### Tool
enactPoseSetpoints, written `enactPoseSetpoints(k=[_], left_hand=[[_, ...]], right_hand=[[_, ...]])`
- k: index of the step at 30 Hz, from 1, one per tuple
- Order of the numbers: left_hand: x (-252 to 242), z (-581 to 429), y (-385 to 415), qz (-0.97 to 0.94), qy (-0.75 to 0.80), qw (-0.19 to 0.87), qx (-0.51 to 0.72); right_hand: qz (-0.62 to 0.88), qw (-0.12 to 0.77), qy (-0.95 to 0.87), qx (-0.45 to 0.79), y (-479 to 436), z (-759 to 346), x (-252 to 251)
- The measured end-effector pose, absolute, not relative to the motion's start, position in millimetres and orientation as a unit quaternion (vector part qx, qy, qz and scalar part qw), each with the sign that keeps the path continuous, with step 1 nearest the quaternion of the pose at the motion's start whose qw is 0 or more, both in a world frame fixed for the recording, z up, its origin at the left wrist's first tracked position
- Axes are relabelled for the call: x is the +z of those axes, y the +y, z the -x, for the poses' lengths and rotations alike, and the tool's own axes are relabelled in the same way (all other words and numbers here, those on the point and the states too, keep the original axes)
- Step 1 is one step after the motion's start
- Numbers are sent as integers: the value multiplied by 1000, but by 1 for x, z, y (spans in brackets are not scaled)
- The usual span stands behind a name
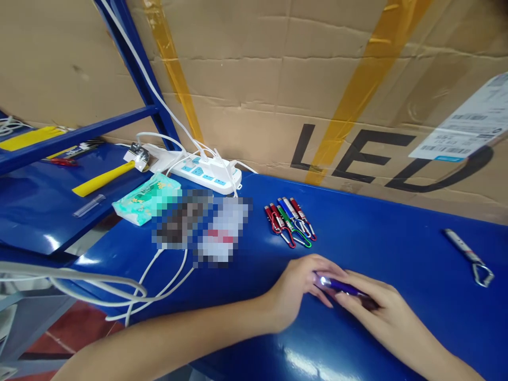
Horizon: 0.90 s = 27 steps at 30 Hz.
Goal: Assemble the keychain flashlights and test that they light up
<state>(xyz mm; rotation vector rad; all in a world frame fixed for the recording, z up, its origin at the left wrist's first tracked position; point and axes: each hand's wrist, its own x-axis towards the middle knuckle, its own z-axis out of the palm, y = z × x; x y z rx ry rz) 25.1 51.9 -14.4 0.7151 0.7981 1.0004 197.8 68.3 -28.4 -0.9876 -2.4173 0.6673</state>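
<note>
Both hands meet over the blue table around a small purple-blue mini flashlight (337, 286) with a shiny metallic surface. My right hand (381, 301) is closed around its body, thumb on the near side. At its left end, the fingers of my left hand (297, 283) curl about the tip and pinch it. The flashlight's right end is hidden in my right palm. Beyond my hands lies a row of several mini flashlights (289, 217) in red, green and blue, with carabiner clips. A silver mini flashlight (462, 243) with a clip lies apart at the right.
A white power strip (210, 174) with plugged-in cables stands against the large cardboard box (254, 95). Left of my hands are a green tissue pack (138, 203) and two blurred-out items. White cables (130, 301) loop over the table's left edge. A yellow-handled tool (105, 179) lies farther left.
</note>
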Motion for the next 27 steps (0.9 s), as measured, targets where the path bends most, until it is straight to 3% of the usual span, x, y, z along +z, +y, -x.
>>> enactPoseSetpoints(k=[10, 15, 27], left_hand=[[-12, -13, 54, -334, 330, 743, 476], [-14, -16, 51, -329, 249, 780, 471], [-11, -14, 43, -365, 229, 782, 450]], right_hand=[[364, 258, -817, 365, 52, -181, -14], [357, 282, -801, 389, 57, -187, -16], [360, 285, -796, 395, 54, -188, -11]])
